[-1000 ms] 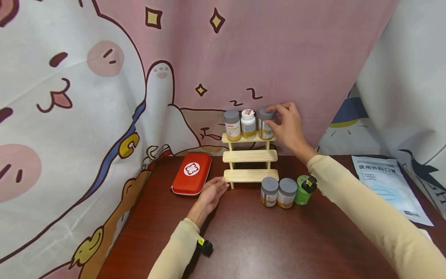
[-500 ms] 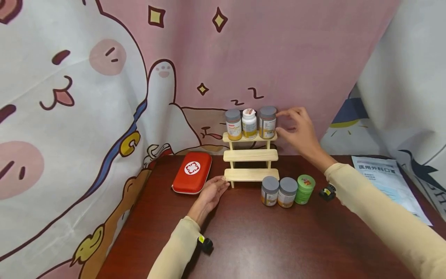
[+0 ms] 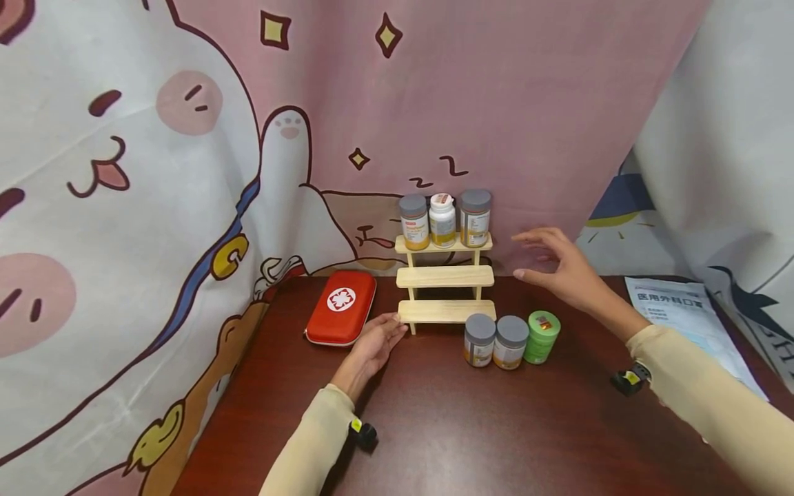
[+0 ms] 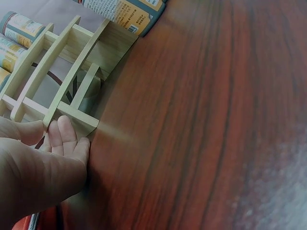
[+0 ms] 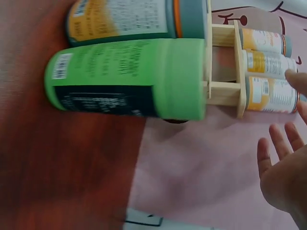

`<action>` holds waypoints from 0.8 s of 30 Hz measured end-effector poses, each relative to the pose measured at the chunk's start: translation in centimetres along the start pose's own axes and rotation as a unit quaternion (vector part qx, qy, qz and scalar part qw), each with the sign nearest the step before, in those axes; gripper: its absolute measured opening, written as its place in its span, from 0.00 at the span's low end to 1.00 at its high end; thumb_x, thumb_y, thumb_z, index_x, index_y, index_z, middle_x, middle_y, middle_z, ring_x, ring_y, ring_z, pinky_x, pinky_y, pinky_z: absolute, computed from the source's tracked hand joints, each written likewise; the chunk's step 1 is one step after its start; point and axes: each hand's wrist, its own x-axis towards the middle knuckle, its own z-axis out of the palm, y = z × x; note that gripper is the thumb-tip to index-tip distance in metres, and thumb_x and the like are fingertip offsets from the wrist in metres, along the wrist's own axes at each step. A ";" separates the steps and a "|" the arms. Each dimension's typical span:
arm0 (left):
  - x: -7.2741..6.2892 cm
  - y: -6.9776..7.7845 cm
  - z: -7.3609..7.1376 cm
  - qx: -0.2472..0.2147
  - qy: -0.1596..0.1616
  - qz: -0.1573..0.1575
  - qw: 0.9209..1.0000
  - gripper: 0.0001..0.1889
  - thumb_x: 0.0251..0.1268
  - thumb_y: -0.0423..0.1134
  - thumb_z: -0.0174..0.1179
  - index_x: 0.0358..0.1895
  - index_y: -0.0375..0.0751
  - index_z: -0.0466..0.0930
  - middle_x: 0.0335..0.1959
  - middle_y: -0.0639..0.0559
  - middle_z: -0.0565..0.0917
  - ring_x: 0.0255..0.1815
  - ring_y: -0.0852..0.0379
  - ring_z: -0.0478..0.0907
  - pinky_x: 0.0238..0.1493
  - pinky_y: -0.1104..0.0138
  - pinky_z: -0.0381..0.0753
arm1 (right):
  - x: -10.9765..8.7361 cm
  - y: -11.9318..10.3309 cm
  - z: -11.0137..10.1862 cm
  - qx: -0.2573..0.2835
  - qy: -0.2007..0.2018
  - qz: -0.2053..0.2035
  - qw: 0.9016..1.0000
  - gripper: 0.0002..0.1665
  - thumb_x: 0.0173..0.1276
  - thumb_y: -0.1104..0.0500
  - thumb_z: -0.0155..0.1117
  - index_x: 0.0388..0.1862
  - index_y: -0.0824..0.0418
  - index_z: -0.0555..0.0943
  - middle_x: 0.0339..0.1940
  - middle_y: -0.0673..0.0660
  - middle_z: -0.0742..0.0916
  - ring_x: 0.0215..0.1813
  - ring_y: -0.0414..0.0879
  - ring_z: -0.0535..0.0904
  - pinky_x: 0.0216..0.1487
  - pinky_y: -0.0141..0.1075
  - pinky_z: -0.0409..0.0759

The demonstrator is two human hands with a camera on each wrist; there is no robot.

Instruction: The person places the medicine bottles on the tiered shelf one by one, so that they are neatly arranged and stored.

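Pink printed curtain (image 3: 527,103) hung behind a dark wood table (image 3: 496,427); jar (image 3: 475,220) stood at right end of shelf's (image 3: 445,277) top step.
Right hand (image 3: 561,269) is held in the air, right of and lower than the jar, without contact, thumb and fingers apart. Shelf's bottom step is pinched at its left end by the left hand (image 3: 374,346). White bottle (image 3: 443,224) and second jar (image 3: 415,226) are lined up on the top step. Two grey-lidded jars (image 3: 480,341) and green tub (image 3: 542,339) are grouped on the table; red case (image 3: 347,324) is laid at left. Packet (image 3: 676,310) is partly covered by the right sleeve (image 3: 701,382); right hand is cut off in the right wrist view; small label print cannot be read.
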 end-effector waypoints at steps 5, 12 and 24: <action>0.1 0.0 -0.2 -0.001 0.001 -0.001 1.000 0.04 0.81 0.30 0.53 0.48 0.38 0.77 0.37 0.57 0.84 0.40 0.59 0.85 0.72 0.58 0.82 | -2.1 0.8 -0.6 0.019 -0.045 0.032 0.998 0.37 0.70 0.53 0.76 0.76 0.47 0.73 0.72 0.52 0.75 0.70 0.54 0.75 0.68 0.63 0.77; -0.1 0.0 -0.1 -0.002 0.000 -0.001 1.000 0.04 0.80 0.30 0.54 0.47 0.40 0.79 0.36 0.58 0.85 0.40 0.60 0.85 0.72 0.58 0.81 | -5.4 2.1 -0.9 0.041 -0.095 0.060 0.993 0.37 0.72 0.54 0.75 0.76 0.44 0.72 0.71 0.44 0.79 0.68 0.36 0.76 0.62 0.36 0.82; 0.0 -0.1 -0.2 0.001 0.001 0.000 1.000 0.04 0.81 0.30 0.54 0.49 0.38 0.79 0.37 0.56 0.85 0.41 0.59 0.85 0.77 0.53 0.77 | -8.1 4.5 0.6 0.080 -0.133 0.073 0.985 0.34 0.73 0.53 0.73 0.75 0.50 0.74 0.68 0.46 0.83 0.67 0.35 0.79 0.60 0.28 0.80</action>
